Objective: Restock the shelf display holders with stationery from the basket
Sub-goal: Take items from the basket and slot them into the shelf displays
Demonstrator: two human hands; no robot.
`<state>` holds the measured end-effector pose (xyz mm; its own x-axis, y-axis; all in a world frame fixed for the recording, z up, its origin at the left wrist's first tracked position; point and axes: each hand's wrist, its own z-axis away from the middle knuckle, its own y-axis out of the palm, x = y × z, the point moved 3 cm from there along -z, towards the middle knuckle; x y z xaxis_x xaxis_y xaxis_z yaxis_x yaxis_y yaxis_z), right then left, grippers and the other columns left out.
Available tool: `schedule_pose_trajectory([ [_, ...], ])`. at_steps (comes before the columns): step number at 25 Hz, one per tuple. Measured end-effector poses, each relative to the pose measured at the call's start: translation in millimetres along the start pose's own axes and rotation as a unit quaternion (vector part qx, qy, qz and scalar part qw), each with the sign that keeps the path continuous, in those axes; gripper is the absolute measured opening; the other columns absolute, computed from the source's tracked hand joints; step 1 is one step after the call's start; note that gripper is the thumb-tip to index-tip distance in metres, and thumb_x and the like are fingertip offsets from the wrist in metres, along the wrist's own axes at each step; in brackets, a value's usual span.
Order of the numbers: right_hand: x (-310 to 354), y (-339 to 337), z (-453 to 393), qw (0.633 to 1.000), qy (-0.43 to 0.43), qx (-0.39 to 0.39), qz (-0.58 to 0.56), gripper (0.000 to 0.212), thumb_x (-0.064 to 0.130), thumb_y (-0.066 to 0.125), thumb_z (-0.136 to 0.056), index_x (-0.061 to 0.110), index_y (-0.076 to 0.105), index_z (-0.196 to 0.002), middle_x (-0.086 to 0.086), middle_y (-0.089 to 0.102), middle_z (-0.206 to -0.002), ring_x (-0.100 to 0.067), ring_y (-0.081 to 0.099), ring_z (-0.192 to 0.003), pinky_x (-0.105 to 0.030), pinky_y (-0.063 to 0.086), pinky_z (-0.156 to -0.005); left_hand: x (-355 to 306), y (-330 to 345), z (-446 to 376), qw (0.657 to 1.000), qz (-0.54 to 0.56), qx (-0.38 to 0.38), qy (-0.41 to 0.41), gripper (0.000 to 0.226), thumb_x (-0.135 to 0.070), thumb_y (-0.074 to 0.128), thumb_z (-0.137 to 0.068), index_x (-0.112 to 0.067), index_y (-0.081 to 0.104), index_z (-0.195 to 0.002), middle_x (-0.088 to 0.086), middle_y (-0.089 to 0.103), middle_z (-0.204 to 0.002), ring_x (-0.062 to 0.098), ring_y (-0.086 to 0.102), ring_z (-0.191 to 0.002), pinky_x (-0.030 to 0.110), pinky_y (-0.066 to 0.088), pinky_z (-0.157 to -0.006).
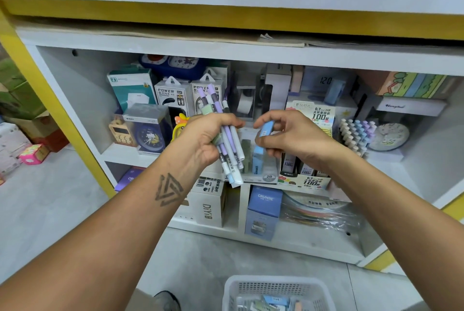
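Observation:
My left hand (pixel 204 137) grips a bundle of several pastel pens (pixel 227 134), purple, white and pale blue, held upright in front of the middle shelf. My right hand (pixel 288 134) pinches a small blue flat case (pixel 266 129) just right of the pens. Below that hand a display holder (pixel 261 180) marked 2B stands on the shelf with a blue case (pixel 258 160) and a grey-green case (pixel 246 155) in it. The white mesh basket (pixel 234 290) sits on the floor at the bottom, with several blue and pink cases inside.
A lead-refill display box (pixel 311 181) stands right of the holder. A rack of pastel pen caps (pixel 356 134) is further right. Power bank boxes (pixel 173 97) and a clock box (pixel 148 129) fill the shelf's left. Cardboard boxes (pixel 30 134) lie on the floor at left.

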<state>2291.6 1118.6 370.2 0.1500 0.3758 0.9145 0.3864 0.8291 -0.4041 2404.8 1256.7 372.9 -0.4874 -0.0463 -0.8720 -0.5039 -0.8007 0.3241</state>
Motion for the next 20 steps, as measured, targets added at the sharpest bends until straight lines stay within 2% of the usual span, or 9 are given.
schedule_pose_trajectory([
  [3, -1, -11, -7, 0.999, 0.007, -0.007, 0.034, 0.024, 0.001, 0.060, -0.096, 0.014, 0.066, -0.115, -0.007, 0.077, -0.083, -0.017, 0.076, -0.077, -0.015, 0.055, -0.066, 1, -2, -3, 1.000, 0.003, -0.010, 0.002, 0.050, 0.012, 0.073, -0.072, 0.014, 0.061, -0.120, 0.024, 0.063, -0.100, 0.033, 0.065, -0.084, 0.050, 0.058, -0.088],
  [6, -1, -21, -14, 0.995, 0.000, 0.000, 0.099, 0.023, 0.005, 0.050, -0.103, 0.015, 0.065, -0.117, -0.009, 0.077, -0.089, -0.010, 0.076, -0.078, -0.010, 0.052, -0.060, 0, -6, -4, 1.000, 0.012, -0.018, 0.003, 0.048, 0.012, 0.074, -0.070, 0.009, 0.064, -0.118, 0.023, 0.064, -0.105, 0.032, 0.065, -0.088, 0.047, 0.058, -0.088],
  [8, -3, -23, -18, 0.990, -0.007, 0.005, 0.142, 0.022, 0.007, 0.048, -0.104, 0.018, 0.065, -0.115, -0.009, 0.075, -0.093, -0.008, 0.075, -0.076, -0.011, 0.052, -0.058, 0, -10, -4, 1.000, 0.015, -0.023, 0.001, 0.051, 0.013, 0.074, -0.069, 0.008, 0.064, -0.119, 0.026, 0.065, -0.109, 0.034, 0.066, -0.091, 0.050, 0.057, -0.090],
  [10, -6, -24, -20, 0.980, -0.015, 0.004, 0.200, 0.019, 0.012, 0.051, -0.104, 0.021, 0.067, -0.109, -0.006, 0.073, -0.090, -0.009, 0.074, -0.073, -0.018, 0.057, -0.061, 1, -12, -4, 1.000, 0.009, -0.028, 0.000, 0.051, 0.013, 0.075, -0.068, 0.007, 0.064, -0.118, 0.029, 0.064, -0.119, 0.037, 0.068, -0.098, 0.052, 0.057, -0.090],
  [11, -8, -24, -23, 0.969, -0.029, -0.003, 0.245, 0.017, 0.016, 0.055, -0.102, 0.024, 0.069, -0.106, -0.004, 0.071, -0.088, -0.009, 0.072, -0.072, -0.020, 0.057, -0.064, 2, -12, -4, 1.000, 0.006, -0.030, -0.001, 0.052, 0.013, 0.075, -0.068, 0.008, 0.063, -0.119, 0.030, 0.063, -0.123, 0.039, 0.068, -0.103, 0.053, 0.056, -0.090],
  [13, -7, -25, -30, 0.930, -0.078, -0.013, 0.359, 0.014, 0.021, 0.063, -0.098, 0.026, 0.073, -0.105, -0.001, 0.061, -0.094, -0.011, 0.061, -0.083, -0.022, 0.048, -0.074, 4, -12, -3, 1.000, 0.002, -0.030, -0.003, 0.055, 0.013, 0.075, -0.069, 0.012, 0.061, -0.122, 0.029, 0.063, -0.124, 0.041, 0.067, -0.108, 0.052, 0.057, -0.088],
  [15, -8, -22, -36, 0.895, -0.107, -0.021, 0.433, 0.016, 0.016, 0.067, -0.094, 0.021, 0.073, -0.108, 0.001, 0.053, -0.095, -0.019, 0.055, -0.091, -0.028, 0.042, -0.080, 6, -11, -3, 1.000, 0.001, -0.028, -0.005, 0.055, 0.014, 0.074, -0.069, 0.012, 0.060, -0.122, 0.029, 0.064, -0.123, 0.041, 0.068, -0.105, 0.052, 0.058, -0.086],
  [17, -11, -16, -37, 0.892, -0.093, -0.030, 0.441, 0.019, 0.009, 0.070, -0.090, 0.020, 0.067, -0.105, 0.005, 0.056, -0.084, -0.017, 0.058, -0.081, -0.032, 0.048, -0.074, 7, -10, -4, 1.000, 0.002, -0.031, -0.003, 0.048, 0.015, 0.074, -0.069, 0.009, 0.064, -0.116, 0.029, 0.065, -0.120, 0.038, 0.070, -0.094, 0.050, 0.059, -0.084],
  [20, -25, -2, -35, 0.893, -0.089, -0.031, 0.440, 0.020, -0.002, 0.067, -0.086, 0.017, 0.061, -0.091, 0.007, 0.056, -0.076, -0.001, 0.054, -0.068, -0.030, 0.050, -0.063, 8, -10, -8, 0.999, 0.005, -0.035, -0.004, 0.048, 0.015, 0.074, -0.070, 0.010, 0.064, -0.116, 0.029, 0.065, -0.119, 0.035, 0.068, -0.088, 0.049, 0.059, -0.084],
])
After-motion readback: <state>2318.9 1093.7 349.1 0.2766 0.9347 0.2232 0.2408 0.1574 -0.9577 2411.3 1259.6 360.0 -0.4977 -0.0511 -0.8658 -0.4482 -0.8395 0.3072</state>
